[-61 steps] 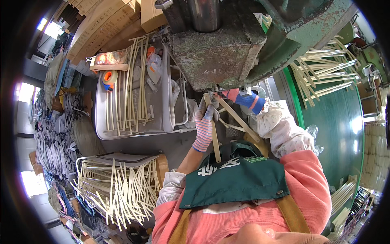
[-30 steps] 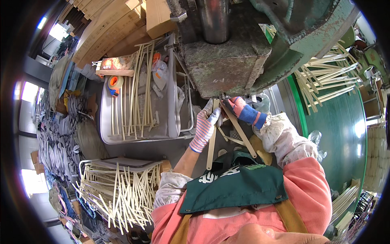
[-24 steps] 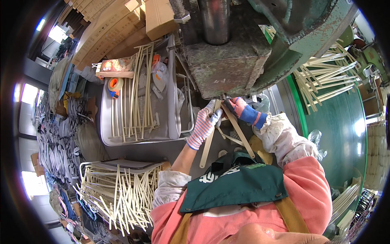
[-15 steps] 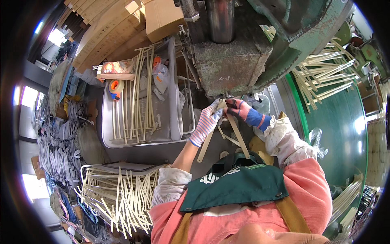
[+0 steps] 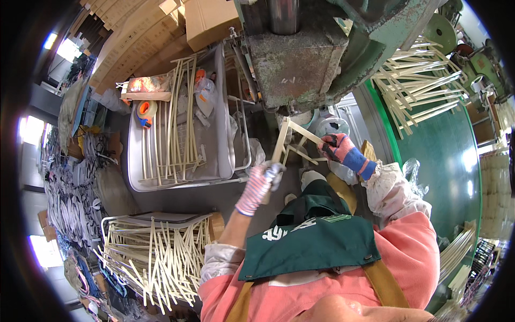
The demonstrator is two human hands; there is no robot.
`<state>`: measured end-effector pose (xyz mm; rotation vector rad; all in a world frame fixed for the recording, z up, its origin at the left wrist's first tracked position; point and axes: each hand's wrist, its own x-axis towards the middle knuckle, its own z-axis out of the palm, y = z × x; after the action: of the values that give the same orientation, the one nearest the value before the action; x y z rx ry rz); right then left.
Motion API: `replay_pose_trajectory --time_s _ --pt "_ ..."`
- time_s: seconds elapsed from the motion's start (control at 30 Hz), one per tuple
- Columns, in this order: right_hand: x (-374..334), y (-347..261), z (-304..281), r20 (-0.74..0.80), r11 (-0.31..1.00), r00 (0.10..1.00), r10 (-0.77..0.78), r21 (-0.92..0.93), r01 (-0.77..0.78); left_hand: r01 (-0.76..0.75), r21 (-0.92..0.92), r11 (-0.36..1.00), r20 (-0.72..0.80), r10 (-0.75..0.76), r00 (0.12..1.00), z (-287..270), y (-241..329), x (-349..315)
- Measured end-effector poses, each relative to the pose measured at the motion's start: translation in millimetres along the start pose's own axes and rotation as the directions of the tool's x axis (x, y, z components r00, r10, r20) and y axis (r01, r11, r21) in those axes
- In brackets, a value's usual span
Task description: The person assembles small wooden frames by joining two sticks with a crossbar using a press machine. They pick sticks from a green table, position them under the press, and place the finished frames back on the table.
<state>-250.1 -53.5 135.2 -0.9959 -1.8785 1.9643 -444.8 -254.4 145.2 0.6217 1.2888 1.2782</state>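
Note:
Two pale flat strips (image 5: 307, 132) meet at a point close beneath the press head (image 5: 292, 75), forming an upside-down V. My left hand (image 5: 258, 187), in a striped glove, is closed around the left strip well below that point. The lower end of this strip shows under the hand. My right hand (image 5: 342, 152), in a pink and blue glove with dark fingertips, grips the end of the right strip. Whether the strips are fastened together at the point cannot be made out. Other pale strips (image 5: 301, 153) show below and behind the V.
To the left stands a grey-white tray (image 5: 134, 172) with long strips and an orange tape roll (image 5: 147, 111). Nearer is a rack piled with strips (image 5: 161, 257). On the right, a green table (image 5: 434, 166) bears another strip pile (image 5: 418, 86). A cardboard box (image 5: 211, 21) sits behind.
Both hands have left the strips' meeting point and moved apart and toward me, the left down its strip, the right out to its strip's end. The view has shifted slightly.

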Motion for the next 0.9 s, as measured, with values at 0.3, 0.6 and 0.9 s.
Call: replay_pose_trajectory --time_s 0.3,0.6,0.9 --pt "11.1 -11.5 -20.6 0.118 0.992 0.992 0.042 -0.124 -0.027 0.092 0.169 0.981 0.13 -0.115 0.985 -46.5 49.0 0.9" --pt "12.2 -16.5 -26.9 0.106 0.984 0.994 0.013 -0.178 0.006 0.154 0.126 0.98 0.126 -0.17 0.977 -51.3 54.8 5.8" --pt "-48.9 -37.0 8.3 -0.178 0.754 0.908 -0.38 -0.627 0.193 -0.067 0.783 0.618 -0.024 0.138 0.99 -10.6 69.9 -34.3"
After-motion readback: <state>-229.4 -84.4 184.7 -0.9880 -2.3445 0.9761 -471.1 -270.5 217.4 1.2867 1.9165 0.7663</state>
